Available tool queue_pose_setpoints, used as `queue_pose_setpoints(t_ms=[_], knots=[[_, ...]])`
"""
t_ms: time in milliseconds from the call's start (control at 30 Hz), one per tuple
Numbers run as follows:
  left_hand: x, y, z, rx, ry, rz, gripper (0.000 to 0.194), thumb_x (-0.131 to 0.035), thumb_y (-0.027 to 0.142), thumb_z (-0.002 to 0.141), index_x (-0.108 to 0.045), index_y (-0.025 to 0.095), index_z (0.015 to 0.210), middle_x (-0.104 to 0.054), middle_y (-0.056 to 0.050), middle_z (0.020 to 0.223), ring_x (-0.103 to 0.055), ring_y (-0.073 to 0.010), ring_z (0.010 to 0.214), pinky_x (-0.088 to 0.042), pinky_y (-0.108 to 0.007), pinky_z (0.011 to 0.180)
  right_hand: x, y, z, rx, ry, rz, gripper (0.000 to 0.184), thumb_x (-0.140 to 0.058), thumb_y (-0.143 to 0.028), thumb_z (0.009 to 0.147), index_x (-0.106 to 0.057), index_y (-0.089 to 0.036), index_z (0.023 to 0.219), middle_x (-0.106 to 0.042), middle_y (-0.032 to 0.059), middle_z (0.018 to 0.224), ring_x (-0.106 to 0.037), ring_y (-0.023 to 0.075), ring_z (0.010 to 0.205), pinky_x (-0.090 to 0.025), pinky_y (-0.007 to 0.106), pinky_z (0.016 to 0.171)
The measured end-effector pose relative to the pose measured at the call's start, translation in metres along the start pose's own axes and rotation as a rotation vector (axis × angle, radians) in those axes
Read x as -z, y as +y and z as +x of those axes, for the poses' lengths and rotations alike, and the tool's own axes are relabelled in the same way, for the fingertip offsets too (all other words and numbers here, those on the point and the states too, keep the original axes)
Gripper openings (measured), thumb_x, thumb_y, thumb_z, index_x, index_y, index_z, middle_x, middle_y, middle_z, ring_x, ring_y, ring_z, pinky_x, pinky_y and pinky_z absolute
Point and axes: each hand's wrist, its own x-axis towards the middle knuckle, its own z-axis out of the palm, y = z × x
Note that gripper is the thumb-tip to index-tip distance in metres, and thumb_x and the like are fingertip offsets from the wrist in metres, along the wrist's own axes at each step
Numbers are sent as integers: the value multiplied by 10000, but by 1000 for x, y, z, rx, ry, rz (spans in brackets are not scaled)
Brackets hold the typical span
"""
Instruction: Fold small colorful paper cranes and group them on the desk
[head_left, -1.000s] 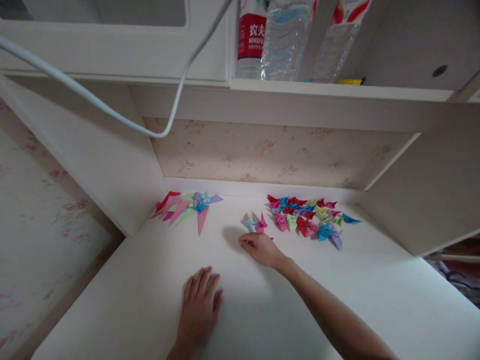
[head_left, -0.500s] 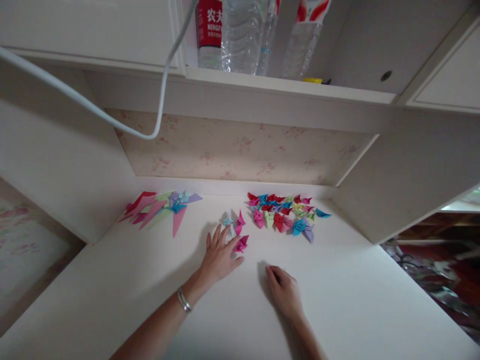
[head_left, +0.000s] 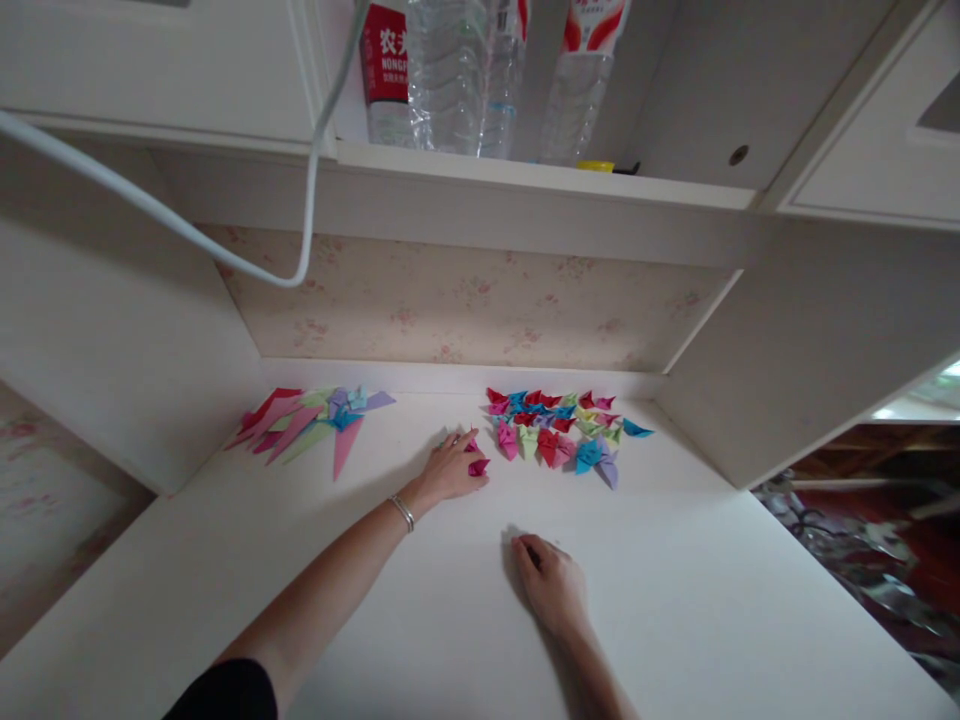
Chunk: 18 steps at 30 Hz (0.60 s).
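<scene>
My left hand (head_left: 452,468) is over the small folded-paper pieces in the middle of the white desk. Its fingers and thumb curl round magenta origami pieces (head_left: 478,467); a light-blue piece near them is mostly hidden under the fingers. My right hand (head_left: 551,585) rests on the desk nearer to me, curled into a loose fist, with nothing visible in it. To the right of my left hand, several small origami pieces (head_left: 547,445) in red, blue, pink, green and purple lie in rows. Long folded paper pieces (head_left: 300,425) are bunched at the back left.
The white desk (head_left: 420,620) ends at a floral-papered back wall (head_left: 480,300) and side panels. Overhead, a shelf (head_left: 525,175) holds plastic bottles (head_left: 446,80). A white cable (head_left: 296,275) hangs in front at the upper left. Beyond the right edge is blurred clutter.
My left hand has moved forward, and its spread fingers have closed over the magenta and light-blue pieces. My right hand stays in a fist. The view has shifted slightly.
</scene>
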Motion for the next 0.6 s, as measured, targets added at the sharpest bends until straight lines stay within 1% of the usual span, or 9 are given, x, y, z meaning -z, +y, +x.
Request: queue_pose_setpoints(t_ms=[67,133,200,300,400,500,600], knots=[[-1,-1,2,-48,18,24,306,-616,433,776,-688,281,1031,-395,-28,1471,-401,-316,1278,-376,-498,1019,0,0,0,-4,-3,2,451,-328,-501,930,-710,-261,917,-732,43,892,-657,206,800,-428,274,685],[0,-1,3,-78,22,40,256,-621,377,776,-690,249,987,-517,-51,1349,-468,-276,1203,-384,-445,1019,0,0,0,-9,-4,-1,452,-330,-506,930,-710,-262,917,-731,43,888,-656,207,805,-427,275,687],[2,-2,3,-89,22,48,228,-618,329,780,-683,225,973,-586,-66,1233,-508,-249,1140,-384,-404,1017,1,-1,-1,-6,-3,-1,452,-329,-505,932,-710,-263,916,-731,42,894,-656,206,812,-425,276,692],[8,-7,-1,-102,38,61,207,-617,287,782,-674,200,961,-609,-78,1153,-523,-237,1100,-379,-374,1013,2,-1,-2,5,-10,-2,451,-325,-500,937,-706,-261,918,-730,39,911,-658,206,822,-424,276,695],[17,-17,-7,-106,53,68,165,-626,287,782,-674,196,911,-612,-73,1129,-529,-227,1089,-374,-357,1010,2,-1,-3,18,-15,-5,450,-319,-498,942,-701,-261,923,-730,37,923,-659,208,830,-423,277,697],[28,-34,-14,-90,70,74,143,-624,289,786,-672,202,890,-608,-56,1151,-539,-207,1083,-369,-337,1009,1,0,-3,22,-17,-20,458,-314,-503,941,-701,-258,926,-729,41,929,-659,216,835,-425,283,702],[40,-58,-21,-39,85,89,132,-622,292,781,-675,208,868,-618,-43,1140,-551,-195,1079,-368,-327,1011,0,0,-4,26,-12,-35,464,-318,-513,935,-705,-258,924,-728,46,937,-659,224,838,-430,290,707]])
